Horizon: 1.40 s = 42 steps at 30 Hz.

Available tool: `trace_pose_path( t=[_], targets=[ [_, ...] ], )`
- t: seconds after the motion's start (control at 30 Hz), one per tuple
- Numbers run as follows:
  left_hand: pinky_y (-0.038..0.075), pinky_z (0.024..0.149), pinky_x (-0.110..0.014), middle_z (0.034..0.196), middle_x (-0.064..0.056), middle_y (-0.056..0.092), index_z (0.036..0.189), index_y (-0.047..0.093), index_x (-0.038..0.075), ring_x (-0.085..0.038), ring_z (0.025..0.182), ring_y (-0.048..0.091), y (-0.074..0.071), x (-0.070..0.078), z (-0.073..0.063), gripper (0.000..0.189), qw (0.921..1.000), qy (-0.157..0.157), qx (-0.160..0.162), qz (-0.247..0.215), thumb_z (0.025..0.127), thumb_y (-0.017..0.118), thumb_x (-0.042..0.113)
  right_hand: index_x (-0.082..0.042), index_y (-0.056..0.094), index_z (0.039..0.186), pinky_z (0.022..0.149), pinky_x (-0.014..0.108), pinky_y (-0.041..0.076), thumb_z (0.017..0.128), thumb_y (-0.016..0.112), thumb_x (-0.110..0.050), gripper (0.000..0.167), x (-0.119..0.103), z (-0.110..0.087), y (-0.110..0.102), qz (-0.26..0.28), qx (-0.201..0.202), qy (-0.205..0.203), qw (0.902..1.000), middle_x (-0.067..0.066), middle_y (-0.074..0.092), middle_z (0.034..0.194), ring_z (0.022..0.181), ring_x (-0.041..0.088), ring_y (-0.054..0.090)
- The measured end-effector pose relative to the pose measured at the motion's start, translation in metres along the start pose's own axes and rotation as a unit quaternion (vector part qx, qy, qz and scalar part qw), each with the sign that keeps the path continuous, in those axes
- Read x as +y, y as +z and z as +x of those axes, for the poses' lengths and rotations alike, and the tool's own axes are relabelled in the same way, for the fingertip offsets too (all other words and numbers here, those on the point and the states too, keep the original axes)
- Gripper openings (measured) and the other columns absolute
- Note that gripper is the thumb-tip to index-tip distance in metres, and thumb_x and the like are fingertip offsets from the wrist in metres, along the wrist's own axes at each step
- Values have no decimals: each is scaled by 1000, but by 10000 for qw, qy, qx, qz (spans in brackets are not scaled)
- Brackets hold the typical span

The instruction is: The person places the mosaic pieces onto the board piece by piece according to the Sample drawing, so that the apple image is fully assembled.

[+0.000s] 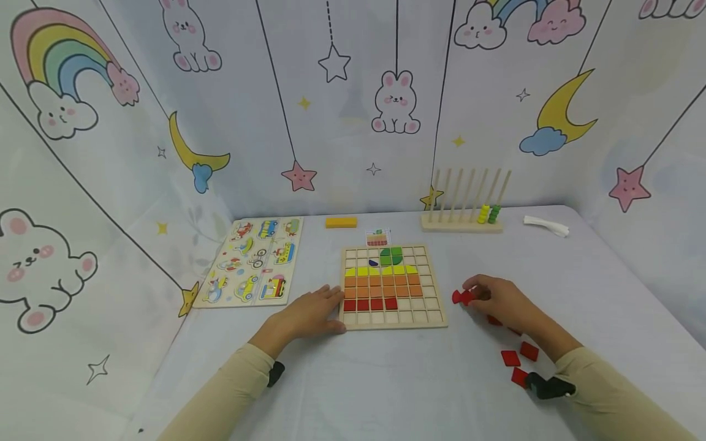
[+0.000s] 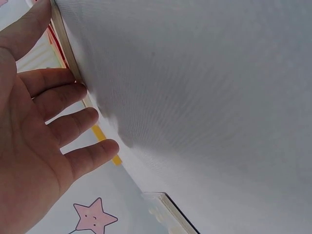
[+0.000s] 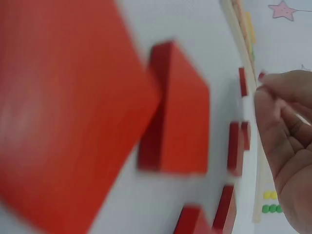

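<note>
A wooden grid board (image 1: 419, 317) lies mid-table with rows of yellow, orange and red pieces and a few green and blue ones near its top. My left hand (image 1: 311, 312) rests at the board's left edge, fingers spread; the left wrist view shows the fingertips (image 2: 87, 114) right by the wooden side. Off the board's right side, my right hand (image 1: 503, 300) pinches a red block (image 1: 467, 297) between thumb and fingers. Another red block (image 1: 456, 297) is right beside it. In the right wrist view only a small red corner (image 3: 262, 76) shows at the fingertips.
Several loose red blocks (image 1: 510, 358) lie below and under the right forearm. A picture card (image 1: 377, 237) and a yellow bar (image 1: 341, 223) are behind the board. A vehicle puzzle (image 1: 250, 263) lies left; a peg stand with beads (image 1: 460, 226) and a white strip (image 1: 546, 225) are back right.
</note>
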<state>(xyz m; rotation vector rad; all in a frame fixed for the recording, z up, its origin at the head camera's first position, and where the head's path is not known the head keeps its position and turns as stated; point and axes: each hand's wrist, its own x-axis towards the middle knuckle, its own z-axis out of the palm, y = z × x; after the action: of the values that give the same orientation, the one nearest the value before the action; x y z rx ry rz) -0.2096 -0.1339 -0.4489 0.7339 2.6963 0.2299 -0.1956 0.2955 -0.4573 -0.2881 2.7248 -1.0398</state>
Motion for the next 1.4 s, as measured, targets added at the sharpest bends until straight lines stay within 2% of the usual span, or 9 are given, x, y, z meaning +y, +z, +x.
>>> trace_pose_path(
  t=[0.17,0.27,0.53,0.73,0.83,1.0,1.2,1.3,1.4],
  targets=[
    [30,122,-52,161,-6,42,155,44,12,-29,153,31,-1,1,0,78,10000,-29,-21,-24,92,72,50,-8,61,126,76,31,59,93,72,-16,36,-15,7,8,1119,-150,279,9932,9,68,109,93,25,63],
    [30,122,-52,161,-6,42,155,44,12,-29,153,31,-1,1,-1,78,10000,-38,-27,-46,92,72,50,-6,61,122,72,33,59,90,75,-12,35,-32,15,22,1433,-277,347,9887,10,65,106,91,25,61],
    [30,122,-52,162,-5,41,155,44,13,-29,153,30,0,0,1,79,9999,-15,-56,-128,92,72,50,-13,65,107,68,28,49,84,81,-13,28,-71,44,67,797,-201,396,9958,5,59,96,93,22,55],
    [30,122,-52,162,-4,41,156,44,14,-28,153,30,1,-2,3,79,9999,-12,-73,-96,92,72,51,-14,65,105,60,27,48,82,83,-12,29,-85,53,82,214,-140,434,9987,5,57,86,84,21,55],
    [29,122,-52,162,-4,40,156,43,14,-28,153,30,0,-2,2,79,9999,-19,-82,-104,92,72,51,-15,67,106,62,28,47,82,83,-13,29,-88,52,84,19,-109,443,9990,5,57,86,84,21,55],
    [29,122,-52,162,-4,40,156,44,15,-28,153,29,-2,-1,1,79,9999,-50,-86,-110,92,72,50,-19,73,100,65,30,47,84,82,-16,19,-90,51,88,-206,-303,146,9992,1,59,82,83,19,54],
    [30,122,-53,162,-4,41,155,45,14,-29,153,30,-1,-1,1,78,9999,-19,-70,-150,92,73,50,-19,74,98,66,30,48,86,80,-16,14,-88,48,87,-186,-360,-106,9991,-2,60,81,83,17,55],
    [30,122,-53,162,-4,41,155,44,14,-29,153,30,-1,-2,1,78,9998,-3,-73,-172,92,73,50,-17,74,105,66,31,48,89,77,-17,16,-80,43,70,-63,-364,-313,9988,-1,61,86,85,18,54],
    [30,122,-54,162,-4,40,155,44,14,-29,153,29,-1,-3,1,79,9998,29,-79,-155,92,72,51,-13,72,115,68,32,50,93,73,-16,23,-61,30,37,260,-491,-411,9976,2,62,94,88,22,55]
  ],
)
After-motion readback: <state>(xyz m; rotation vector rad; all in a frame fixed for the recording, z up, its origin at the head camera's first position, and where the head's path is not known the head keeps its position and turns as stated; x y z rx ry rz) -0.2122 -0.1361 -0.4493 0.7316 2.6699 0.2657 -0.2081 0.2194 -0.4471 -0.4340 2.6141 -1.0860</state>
